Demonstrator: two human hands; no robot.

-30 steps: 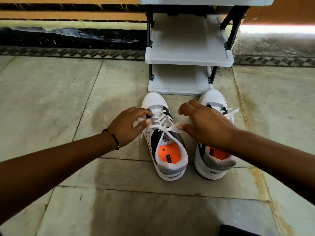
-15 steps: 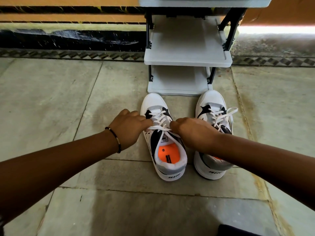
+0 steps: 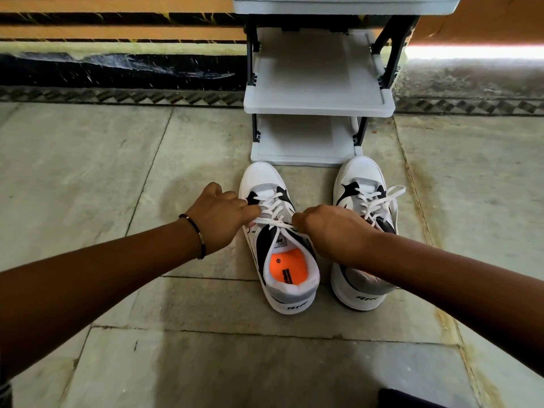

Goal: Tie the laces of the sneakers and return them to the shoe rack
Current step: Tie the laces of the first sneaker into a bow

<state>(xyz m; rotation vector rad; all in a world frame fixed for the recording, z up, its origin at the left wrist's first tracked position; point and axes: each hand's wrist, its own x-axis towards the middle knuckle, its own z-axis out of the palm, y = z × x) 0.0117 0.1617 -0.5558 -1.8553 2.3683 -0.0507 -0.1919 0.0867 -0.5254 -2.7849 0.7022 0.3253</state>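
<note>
1. Two white sneakers side by side on stone floor, toes just short of grey shoe rack [image 3: 319, 97]; both rack shelves bare.
2. Left hand [image 3: 219, 220] pinched shut on one lace end of left sneaker [image 3: 281, 240]; right hand [image 3: 332, 231] closed on the other end; lace [image 3: 272, 222] stretched taut across the tongue.
3. Likely first knot being cinched; best pulled evenly outward, low over the tongue; loops next.
4. Right sneaker [image 3: 363, 201] apparently untied, laces trailing loose.
</note>
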